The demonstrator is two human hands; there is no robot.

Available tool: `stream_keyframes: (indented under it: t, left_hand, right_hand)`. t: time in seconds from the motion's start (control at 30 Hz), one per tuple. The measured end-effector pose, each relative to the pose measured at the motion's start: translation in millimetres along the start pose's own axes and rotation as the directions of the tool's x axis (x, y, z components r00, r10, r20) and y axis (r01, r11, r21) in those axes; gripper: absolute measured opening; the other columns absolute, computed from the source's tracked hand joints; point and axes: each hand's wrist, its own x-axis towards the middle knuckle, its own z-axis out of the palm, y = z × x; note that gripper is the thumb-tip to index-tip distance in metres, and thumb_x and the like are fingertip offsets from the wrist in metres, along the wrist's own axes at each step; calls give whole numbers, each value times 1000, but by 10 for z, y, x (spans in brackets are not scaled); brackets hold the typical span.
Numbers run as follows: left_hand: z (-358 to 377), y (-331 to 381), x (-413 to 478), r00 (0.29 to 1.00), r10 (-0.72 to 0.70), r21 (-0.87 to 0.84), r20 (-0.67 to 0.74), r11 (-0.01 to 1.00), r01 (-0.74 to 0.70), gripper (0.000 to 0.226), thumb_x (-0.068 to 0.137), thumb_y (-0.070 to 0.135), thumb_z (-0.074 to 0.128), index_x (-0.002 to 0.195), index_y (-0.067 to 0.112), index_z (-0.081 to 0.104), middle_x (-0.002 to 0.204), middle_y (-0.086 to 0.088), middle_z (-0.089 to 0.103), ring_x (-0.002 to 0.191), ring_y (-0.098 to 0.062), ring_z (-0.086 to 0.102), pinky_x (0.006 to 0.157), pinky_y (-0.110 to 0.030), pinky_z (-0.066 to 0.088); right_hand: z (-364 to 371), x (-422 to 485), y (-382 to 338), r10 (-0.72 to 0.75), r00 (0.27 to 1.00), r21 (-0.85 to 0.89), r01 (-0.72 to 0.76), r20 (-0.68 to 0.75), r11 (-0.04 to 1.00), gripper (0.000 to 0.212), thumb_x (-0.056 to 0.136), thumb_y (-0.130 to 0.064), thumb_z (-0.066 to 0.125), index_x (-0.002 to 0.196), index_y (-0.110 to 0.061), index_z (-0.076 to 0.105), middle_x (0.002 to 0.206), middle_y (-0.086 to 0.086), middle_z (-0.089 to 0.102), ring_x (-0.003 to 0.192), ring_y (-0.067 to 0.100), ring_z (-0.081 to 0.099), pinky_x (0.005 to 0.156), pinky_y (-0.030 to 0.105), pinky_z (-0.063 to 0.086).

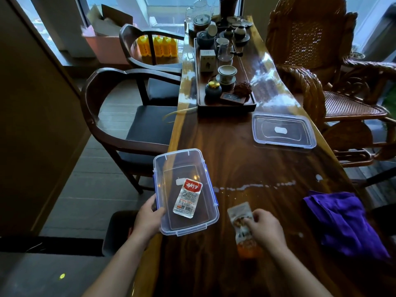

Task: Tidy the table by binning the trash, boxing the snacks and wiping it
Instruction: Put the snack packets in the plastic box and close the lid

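1 packet (pixel 187 198) lies boxed; right hand (pixel 264 229) pinches a snack (pixel 241 224), box (pixel 211 219) just left at the table's (pixel 246 163) edge, left hand (pixel 149 218) gripping its rim.

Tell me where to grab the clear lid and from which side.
Pinch the lid at its near long rim, coming from the near side: it lies flat on the table, so probably only that raised lip offers purchase.

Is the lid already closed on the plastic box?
No, the lid lies apart on the table, and the box stands open.
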Motion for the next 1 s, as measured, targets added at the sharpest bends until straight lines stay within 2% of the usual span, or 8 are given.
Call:
stream_keyframes:
  t: [0.1, 0.23, 0.33, 0.57, 0.63, 0.77, 0.87, 1.0]
  left_hand:
    - [26, -10, -24, 1000, -2, 7, 7, 1000, 2, 59, 89, 13, 64, 142, 35, 47, 108, 1, 68, 87, -17, 70, 56, -28, 58]
    - [40, 4, -60, 1000, -20, 13, 16, 1000, 20, 61, 90, 9, 62, 143, 35, 45, 103, 5, 64, 87, -16, 70, 57, -30, 59]
    - [-5, -10, -107, 1000, -8, 38, 11, 999, 8, 59, 89, 11, 62, 142, 35, 47, 103, 6, 66, 89, -16, 70, 65, -36, 61]
    - [-222, -224, -320, 1000, -10, 82, -17, 997, 11, 62, 87, 9, 61, 140, 37, 48, 101, 4, 71, 87, -15, 71, 75, -42, 60]
    - [-238, -293, -382, 999, -24, 81, -29, 996, 26, 61, 86, 9, 63, 138, 39, 51, 102, 6, 71, 90, -14, 70, 78, -41, 59]
    - [-188, -435, -467, 998, -40, -20, -55, 999, 39, 56, 84, 4, 69, 119, 47, 61, 100, 4, 74, 94, -15, 70, 80, -38, 57]
    - [-156, -494, -487, 995, -56, -34, -86, 998, 53, 60, 81, -1, 69, 131, 32, 59, 102, -4, 72, 97, -22, 68, 78, -37, 55]
    - [-144, -457, -503, 995, -77, 7, -70, 997, 77, 60, 83, 7, 70, 136, 31, 53, 111, -1, 68, 101, -16, 64, 73, -32, 52]
  right_hand:
    - [-296, 115, -121, -59, 994, 160, 73, -95, 984, 9, 94, -32, 66, 88, -26, 62, 85, -5, 71, 75, 11, 71, 71, 40, 61]
    - [-509, 157, -468, -170, 970, 301, 217, -175, 928, 8, 93, -31, 67, 89, -27, 62, 84, -8, 72, 65, -3, 69, 52, 17, 53]
    - [-504, 141, -709, -251, 947, 360, 310, -202, 880, 8, 92, -29, 69, 87, -26, 65, 83, -8, 72, 70, 1, 70, 56, 23, 57]
    - [-145, 38, -1127, -341, 939, 530, 308, -37, 790, 3, 93, -24, 68, 92, -21, 67, 88, -2, 74, 76, 6, 73, 67, 31, 61]
    - [71, -64, -1236, -378, 924, 502, 302, 54, 811, 6, 94, -23, 67, 88, -20, 67, 85, -2, 73, 73, 5, 71, 64, 24, 57]
    - [517, -244, -1357, -517, 847, 145, 500, 120, 854, 25, 93, -28, 65, 70, -26, 54, 72, -9, 61, 67, 4, 56, 60, 21, 39]
    - [625, -324, -1359, -581, 792, -2, 592, 188, 806, 8, 93, -27, 63, 96, -24, 69, 92, -4, 73, 85, 12, 66, 66, 25, 43]
    - [522, -281, -1263, -594, 795, 40, 594, 122, 803, 27, 92, -25, 68, 118, -23, 69, 106, -4, 74, 94, 6, 68, 78, 19, 52]
